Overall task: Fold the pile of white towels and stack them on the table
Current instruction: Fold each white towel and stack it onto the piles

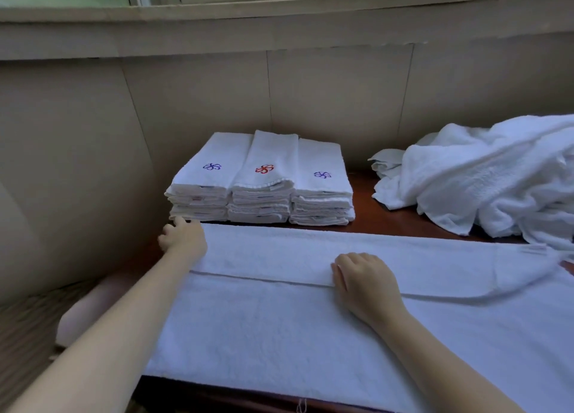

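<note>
A large white towel (279,325) lies spread across the table, its far strip folded over toward me along a long edge. My left hand (183,237) holds the towel's far-left corner, fingers curled at the edge. My right hand (363,276) sits with curled fingers gripping the folded edge near the middle. Behind the towel stand three side-by-side stacks of folded white towels (261,183) with blue and red embroidered marks. A heap of unfolded white towels (484,176) sits at the right.
The dark wooden table (388,217) shows between the stacks and the heap. A beige panelled wall (202,96) runs close behind, with a window sill above. A pale cushioned seat (90,310) is at the lower left.
</note>
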